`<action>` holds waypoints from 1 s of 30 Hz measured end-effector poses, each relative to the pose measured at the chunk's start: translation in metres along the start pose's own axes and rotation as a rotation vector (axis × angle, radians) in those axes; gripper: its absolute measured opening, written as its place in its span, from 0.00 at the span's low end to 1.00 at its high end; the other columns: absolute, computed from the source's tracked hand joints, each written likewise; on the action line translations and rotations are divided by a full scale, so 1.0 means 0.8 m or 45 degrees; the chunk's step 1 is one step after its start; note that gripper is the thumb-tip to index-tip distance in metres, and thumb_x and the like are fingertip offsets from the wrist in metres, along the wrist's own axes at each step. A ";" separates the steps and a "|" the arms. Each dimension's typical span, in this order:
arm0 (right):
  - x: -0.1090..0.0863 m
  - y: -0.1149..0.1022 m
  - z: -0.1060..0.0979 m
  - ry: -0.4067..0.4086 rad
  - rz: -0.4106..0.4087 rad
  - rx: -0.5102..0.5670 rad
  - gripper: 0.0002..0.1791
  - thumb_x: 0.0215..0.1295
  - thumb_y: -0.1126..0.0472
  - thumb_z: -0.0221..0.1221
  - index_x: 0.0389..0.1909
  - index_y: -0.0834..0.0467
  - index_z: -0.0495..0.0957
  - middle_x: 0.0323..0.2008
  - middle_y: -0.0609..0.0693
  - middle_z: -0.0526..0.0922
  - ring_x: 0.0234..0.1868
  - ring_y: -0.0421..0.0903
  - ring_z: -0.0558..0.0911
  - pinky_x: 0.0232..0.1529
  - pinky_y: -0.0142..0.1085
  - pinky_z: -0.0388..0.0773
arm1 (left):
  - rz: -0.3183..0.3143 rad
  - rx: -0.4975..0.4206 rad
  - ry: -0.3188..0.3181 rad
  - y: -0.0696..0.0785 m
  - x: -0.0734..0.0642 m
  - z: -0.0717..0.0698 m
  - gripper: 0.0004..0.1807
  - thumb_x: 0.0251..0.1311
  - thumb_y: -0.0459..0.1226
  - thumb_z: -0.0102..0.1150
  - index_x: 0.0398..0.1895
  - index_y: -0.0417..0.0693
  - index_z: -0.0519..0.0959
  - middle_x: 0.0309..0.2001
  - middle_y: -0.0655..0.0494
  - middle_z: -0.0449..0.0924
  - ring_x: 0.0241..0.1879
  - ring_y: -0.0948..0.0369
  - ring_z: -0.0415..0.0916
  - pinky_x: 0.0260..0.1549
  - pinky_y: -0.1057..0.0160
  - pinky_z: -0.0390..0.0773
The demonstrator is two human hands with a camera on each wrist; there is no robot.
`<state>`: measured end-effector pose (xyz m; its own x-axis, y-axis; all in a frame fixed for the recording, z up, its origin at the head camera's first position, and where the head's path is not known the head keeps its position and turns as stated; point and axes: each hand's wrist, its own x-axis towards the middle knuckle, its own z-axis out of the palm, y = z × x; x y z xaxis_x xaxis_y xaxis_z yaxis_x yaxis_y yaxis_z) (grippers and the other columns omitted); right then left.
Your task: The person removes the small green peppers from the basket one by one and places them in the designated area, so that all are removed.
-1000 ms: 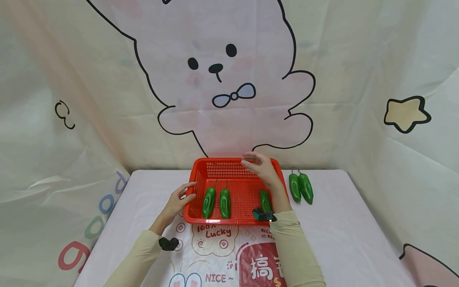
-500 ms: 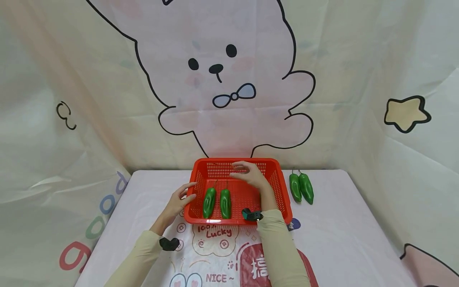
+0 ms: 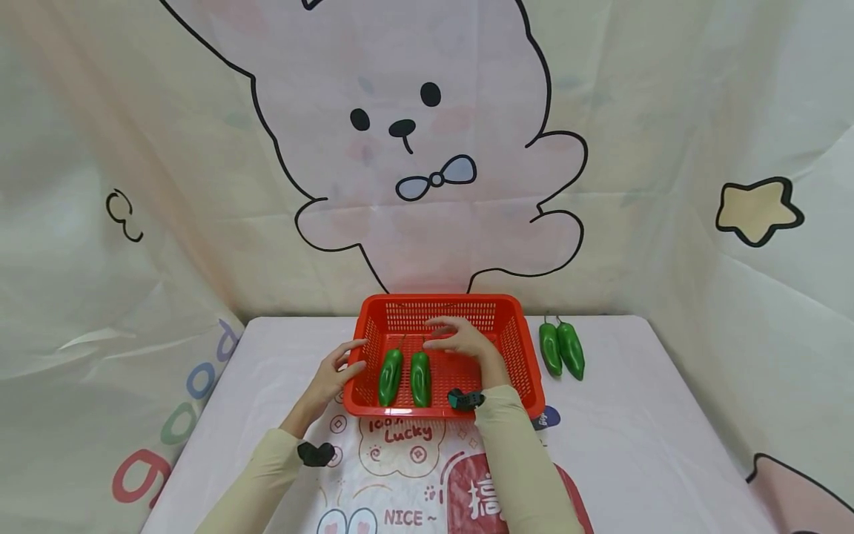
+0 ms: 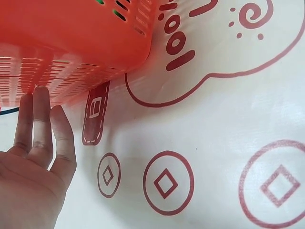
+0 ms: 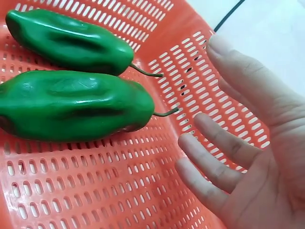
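A red perforated plastic basket (image 3: pixel 460 413) stands on the table. Inside it, on the left, two glossy green peppers (image 3: pixel 390 377) (image 5: pixel 81 106) lie side by side with their stems toward the far wall. My left hand (image 3: pixel 331 374) is at the basket's left side; its fingertips touch the outer wall (image 4: pixel 76 52) in the left wrist view. Over the basket hovers my right hand (image 3: pixel 467 348), fingers spread and relaxed, holding nothing, near the stem end of the right-hand pepper (image 3: pixel 420 378). My right forearm covers the basket's right part.
Two more green peppers (image 3: pixel 550 348) (image 3: pixel 571 351) lie on the white table cover (image 3: pixel 640 415) just right of the basket. Behind the table hangs a cloth backdrop (image 3: pixel 434 245) with a cartoon bear. A watch-like band (image 3: pixel 465 399) is on my right wrist.
My right hand has moved left and then nearer, from the basket's back right to above the two peppers. A third pepper in the basket is now hidden by my arm. My left hand stays put.
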<state>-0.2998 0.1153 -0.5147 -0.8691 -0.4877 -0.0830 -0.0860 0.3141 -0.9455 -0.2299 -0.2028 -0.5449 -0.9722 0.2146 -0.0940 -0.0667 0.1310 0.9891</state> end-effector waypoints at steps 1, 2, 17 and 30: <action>0.001 0.001 0.000 -0.008 0.009 0.011 0.30 0.67 0.63 0.67 0.68 0.66 0.72 0.62 0.69 0.74 0.57 0.60 0.78 0.56 0.57 0.77 | -0.005 0.003 0.001 0.001 0.000 0.000 0.28 0.73 0.35 0.59 0.74 0.50 0.67 0.66 0.30 0.65 0.57 0.33 0.74 0.42 0.46 0.84; 0.002 0.002 0.000 -0.015 0.017 0.022 0.30 0.67 0.63 0.67 0.68 0.66 0.71 0.62 0.69 0.74 0.56 0.59 0.78 0.56 0.58 0.77 | -0.006 0.004 0.001 0.001 0.000 0.001 0.28 0.73 0.35 0.59 0.74 0.51 0.67 0.66 0.30 0.65 0.57 0.33 0.74 0.42 0.47 0.85; 0.016 0.020 0.007 -0.179 0.092 0.027 0.30 0.67 0.65 0.67 0.69 0.64 0.72 0.63 0.65 0.75 0.58 0.55 0.79 0.58 0.51 0.77 | 0.004 0.023 0.020 -0.004 0.003 -0.001 0.27 0.73 0.36 0.59 0.73 0.52 0.68 0.65 0.31 0.66 0.55 0.36 0.76 0.38 0.50 0.86; 0.019 0.030 0.014 -0.256 0.097 -0.040 0.31 0.66 0.64 0.68 0.68 0.63 0.73 0.64 0.62 0.75 0.61 0.57 0.75 0.53 0.47 0.80 | -0.024 0.008 0.013 -0.008 0.006 -0.001 0.28 0.72 0.38 0.61 0.73 0.56 0.69 0.66 0.34 0.66 0.55 0.38 0.77 0.39 0.48 0.85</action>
<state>-0.3096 0.1059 -0.5419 -0.7590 -0.6136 -0.2180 -0.0418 0.3800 -0.9241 -0.2344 -0.2033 -0.5514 -0.9730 0.2022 -0.1114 -0.0837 0.1411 0.9865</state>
